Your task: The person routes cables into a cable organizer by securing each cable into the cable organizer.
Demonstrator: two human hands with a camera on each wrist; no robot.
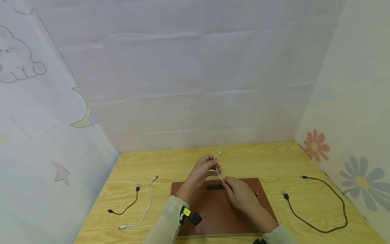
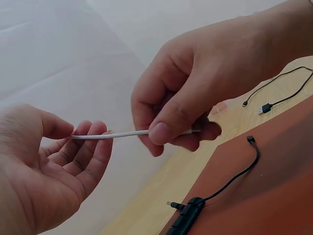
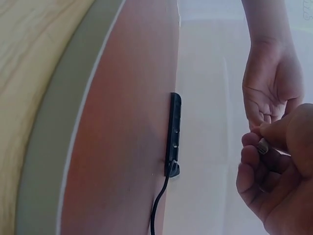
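A short white cable (image 1: pixel 218 172) is stretched in the air between the two hands, above the brown mat (image 1: pixel 210 217). My left hand (image 1: pixel 201 170) pinches it between thumb and fingers, and one plug sticks up past those fingertips in the head view. Toward the cable's other end, my right hand (image 2: pixel 195 83) grips it with thumb and forefinger; a small metal plug (image 3: pixel 263 146) pokes out there in the right wrist view. Below the hands, a black cable organizer strip (image 3: pixel 173 127) lies on the mat, with a black cable (image 2: pixel 239 175) held in one slot.
On the wooden table (image 1: pixel 146 162), a short black cable (image 1: pixel 130 204) and another white cable (image 1: pixel 150 200) lie left of the mat. A longer black cable (image 1: pixel 343 206) curves along the right side. Patterned cloth walls (image 1: pixel 182 84) enclose the table behind and at both sides.
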